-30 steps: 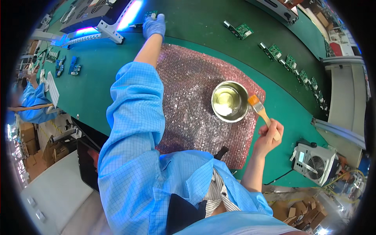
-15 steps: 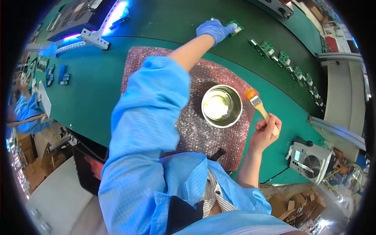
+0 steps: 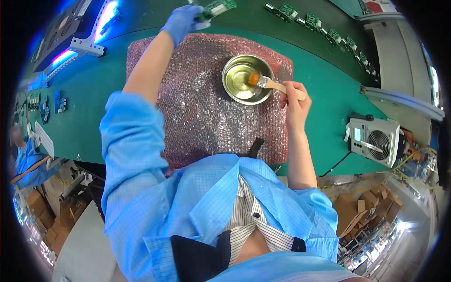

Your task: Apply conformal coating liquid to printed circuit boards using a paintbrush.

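A blue glove covers my left hand point(image 3: 181, 23), whose fingers are closed on a green circuit board point(image 3: 217, 9) at the top of the view. My bare right hand point(image 3: 296, 104) grips the wooden handle of a flat paint brush point(image 3: 277, 86). Its orange bristles are over the inside of a round metal bowl point(image 3: 226, 70) that holds a clear yellowish liquid point(image 3: 240, 80). Whether the bristle tips touch the liquid I cannot tell. The bowl stands on a pink bubble-wrap mat point(image 3: 197, 117) spread over the green bench.
More green circuit boards point(image 3: 334, 35) sit in a row along the dark strip at far right. On the right is a white fan unit point(image 3: 374, 140). To the left, a metal bracket point(image 3: 87, 47) glows blue beside a dark machine point(image 3: 61, 28); small blue boards point(image 3: 60, 102) lie below. Another person's blue sleeve point(image 3: 28, 155) shows at far left.
My left hand has lifted a circuit board off the dark strip and drawn it left. My right hand has moved the brush from beside the bowl to over it. The whole view has shifted.
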The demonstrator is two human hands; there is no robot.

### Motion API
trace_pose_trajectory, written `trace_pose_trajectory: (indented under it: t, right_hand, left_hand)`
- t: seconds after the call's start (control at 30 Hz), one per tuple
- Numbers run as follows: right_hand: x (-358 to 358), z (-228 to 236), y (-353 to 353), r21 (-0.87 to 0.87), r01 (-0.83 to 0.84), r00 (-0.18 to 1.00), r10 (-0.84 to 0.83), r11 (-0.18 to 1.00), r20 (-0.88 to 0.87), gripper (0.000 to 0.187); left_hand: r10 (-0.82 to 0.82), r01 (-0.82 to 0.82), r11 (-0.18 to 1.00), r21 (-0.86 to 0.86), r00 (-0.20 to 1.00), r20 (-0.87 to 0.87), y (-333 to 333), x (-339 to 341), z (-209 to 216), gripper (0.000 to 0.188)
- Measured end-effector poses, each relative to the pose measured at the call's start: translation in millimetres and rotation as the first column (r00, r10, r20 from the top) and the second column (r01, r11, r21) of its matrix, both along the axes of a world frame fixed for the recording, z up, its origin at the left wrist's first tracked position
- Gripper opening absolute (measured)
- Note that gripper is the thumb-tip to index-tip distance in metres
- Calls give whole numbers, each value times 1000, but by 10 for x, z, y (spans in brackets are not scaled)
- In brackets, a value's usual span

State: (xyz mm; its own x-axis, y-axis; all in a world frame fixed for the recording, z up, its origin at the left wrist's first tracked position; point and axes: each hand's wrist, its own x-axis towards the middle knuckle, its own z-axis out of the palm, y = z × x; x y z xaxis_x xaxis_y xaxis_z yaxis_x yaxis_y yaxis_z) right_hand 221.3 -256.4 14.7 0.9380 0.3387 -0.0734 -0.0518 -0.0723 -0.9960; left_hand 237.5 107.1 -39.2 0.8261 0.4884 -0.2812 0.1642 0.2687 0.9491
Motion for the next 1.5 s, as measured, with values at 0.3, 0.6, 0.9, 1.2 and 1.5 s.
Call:
trace_pose_trajectory:
  t: [0.3,0.6,0.9,1.2,1.5]
  right_hand:
    - [-84,-132,14,-71,-76,997,75,995,-8,19]
    - [-97,-24,-61,-115,-64,994,74,991,87,19]
    - [155,377,-488,-28,53,998,-54,998,-42,16]
    - [-81,569,-178,80,-306,943,290,949,163,24]
    - [-83,613,128,-123,-521,816,535,845,219,22]
  left_hand:
    - [159,-117,952,-282,979,129,-395,-1656,391,17]
    - [199,-104,899,-425,962,185,-601,-1988,332,15]
    - [82,-8,933,-359,978,191,-781,-1841,422,34]
    - [-267,314,907,-282,944,194,-1102,-1560,506,44]
    - [-366,384,910,-154,921,132,-1178,-1492,591,42]
